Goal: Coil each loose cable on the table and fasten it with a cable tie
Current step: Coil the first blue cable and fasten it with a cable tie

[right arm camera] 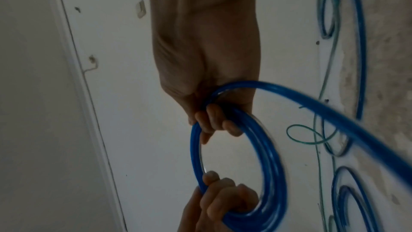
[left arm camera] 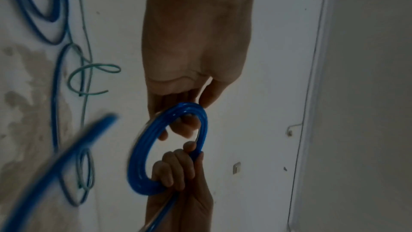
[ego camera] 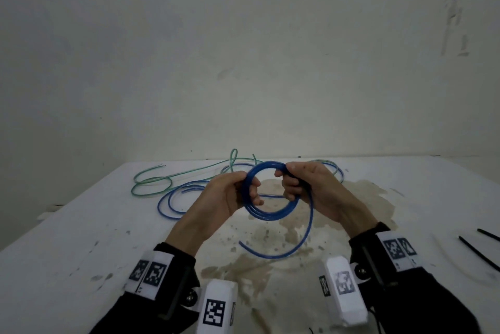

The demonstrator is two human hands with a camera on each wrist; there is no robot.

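Note:
Above the table's middle I hold a blue cable coil [ego camera: 270, 210] of several turns between both hands. My left hand [ego camera: 235, 193] grips its left side with fingers curled through the ring. My right hand [ego camera: 300, 185] grips the upper right side. The coil's loose tail [ego camera: 303, 241] hangs from the right hand and curves down onto the table. In the left wrist view the coil [left arm camera: 142, 158] shows with my left hand [left arm camera: 180, 124] on top. In the right wrist view the coil [right arm camera: 274, 170] hangs under my right hand [right arm camera: 214, 123]. Black cable ties [ego camera: 479, 252] lie at the right edge.
A loose green cable [ego camera: 151, 179] and another loose blue cable [ego camera: 173, 198] sprawl on the far left half of the white table [ego camera: 67, 239]. A brown stain [ego camera: 270, 247] covers the table's middle. A bare wall stands behind the table.

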